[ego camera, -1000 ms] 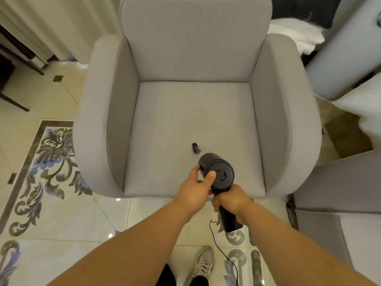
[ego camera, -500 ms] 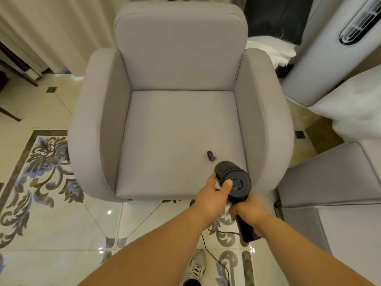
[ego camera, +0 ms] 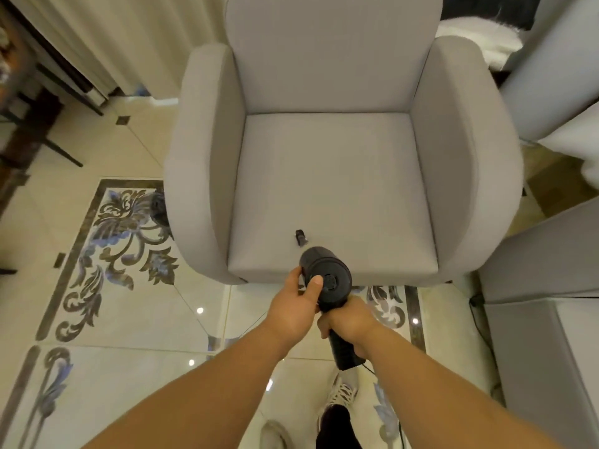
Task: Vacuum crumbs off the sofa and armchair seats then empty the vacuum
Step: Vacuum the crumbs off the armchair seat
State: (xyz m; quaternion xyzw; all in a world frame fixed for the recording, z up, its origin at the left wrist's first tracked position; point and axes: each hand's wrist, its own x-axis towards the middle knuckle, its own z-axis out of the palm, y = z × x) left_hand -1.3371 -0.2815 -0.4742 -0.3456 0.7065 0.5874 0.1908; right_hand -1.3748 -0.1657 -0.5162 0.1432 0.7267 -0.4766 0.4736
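A grey fabric armchair [ego camera: 327,183] fills the middle of the head view, its seat cushion bare of visible crumbs. A black handheld vacuum [ego camera: 325,280] hovers over the seat's front edge, its narrow nozzle tip [ego camera: 300,238] touching the cushion near the front. My right hand [ego camera: 348,322] is wrapped around the vacuum's handle below the body. My left hand [ego camera: 296,304] cups the left side of the round motor body, thumb on its back face.
A grey sofa [ego camera: 544,319] stands at the right, with a white fluffy blanket [ego camera: 479,37] behind the armchair. Patterned glossy tile floor [ego camera: 107,254] lies to the left. A dark table leg [ego camera: 55,147] is far left. The vacuum's cord [ego camera: 376,372] trails by my shoe [ego camera: 343,393].
The view has swung so the armchair sits more to the right. The vacuum's nozzle has slid slightly along the front of the seat; both hands keep their hold.
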